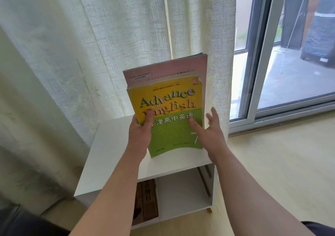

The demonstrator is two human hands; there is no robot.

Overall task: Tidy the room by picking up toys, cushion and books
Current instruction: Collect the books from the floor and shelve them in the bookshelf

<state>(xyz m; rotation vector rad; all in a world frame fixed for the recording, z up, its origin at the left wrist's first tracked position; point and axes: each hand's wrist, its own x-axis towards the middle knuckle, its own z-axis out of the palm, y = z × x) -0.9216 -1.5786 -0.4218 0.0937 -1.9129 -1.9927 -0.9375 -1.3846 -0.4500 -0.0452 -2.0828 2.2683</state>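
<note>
- Surroundings: a pale curtain [90,45] fills the upper left and centre of the frame, directly behind the books. A sliding glass door [262,54] occupies the upper right. Light wood floor [272,163] lies at lower right.
- Container: a white shelf unit [108,154] stands at centre, below the hands. Its open lower compartment holds brown books [146,199] at the left side.
- Task item: a yellow-green book [172,112] titled "Advance with English" is held upright at centre frame over the shelf top, with a pink book [163,67] stacked behind it and rising above it. Contact with the shelf top cannot be determined.
- Grip: the left hand [140,132] grasps the stack's lower left edge, thumb on the cover. The right hand [210,132] is unclenched, fingers spread at the right edge, thumb touching the cover.
</note>
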